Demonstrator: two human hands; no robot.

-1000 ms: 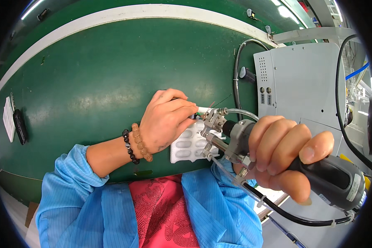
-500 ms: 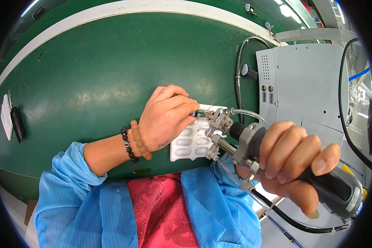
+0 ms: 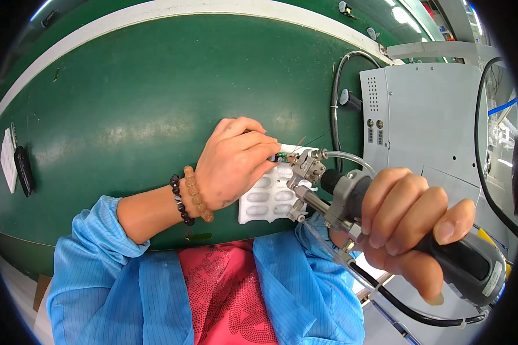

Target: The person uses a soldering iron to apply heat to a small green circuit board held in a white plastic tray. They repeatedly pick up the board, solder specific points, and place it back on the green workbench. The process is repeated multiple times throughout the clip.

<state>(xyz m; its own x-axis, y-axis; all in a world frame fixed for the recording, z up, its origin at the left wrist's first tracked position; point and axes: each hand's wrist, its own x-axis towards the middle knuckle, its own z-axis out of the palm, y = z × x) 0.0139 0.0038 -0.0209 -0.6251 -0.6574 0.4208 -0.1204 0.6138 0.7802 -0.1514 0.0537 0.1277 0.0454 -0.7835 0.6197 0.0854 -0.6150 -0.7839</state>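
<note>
My right hand (image 3: 411, 224) is wrapped round the black body of a powered screwdriver (image 3: 472, 267), with metal fittings and hoses at its front. The tool's tip meets a small green circuit board (image 3: 282, 157) with thin wires. My left hand (image 3: 236, 158) pinches the small dark part that carries this board, its fingers covering most of it. Both lie over the top of a white moulded tray (image 3: 265, 211) with rows of oval pockets. The tool's front end hides the tray's right side.
A grey metal cabinet (image 3: 423, 121) stands at the right, with a black cable (image 3: 335, 98) beside it. A small dark part with a pale end (image 3: 350, 100) lies nearby on the green bench top (image 3: 138, 86). At the far left sit a black object (image 3: 23, 171) and a white piece (image 3: 8, 161).
Hardly anything differs. The view has shifted slightly, and both hands keep their hold, with the tool's tip still at the circuit board.
</note>
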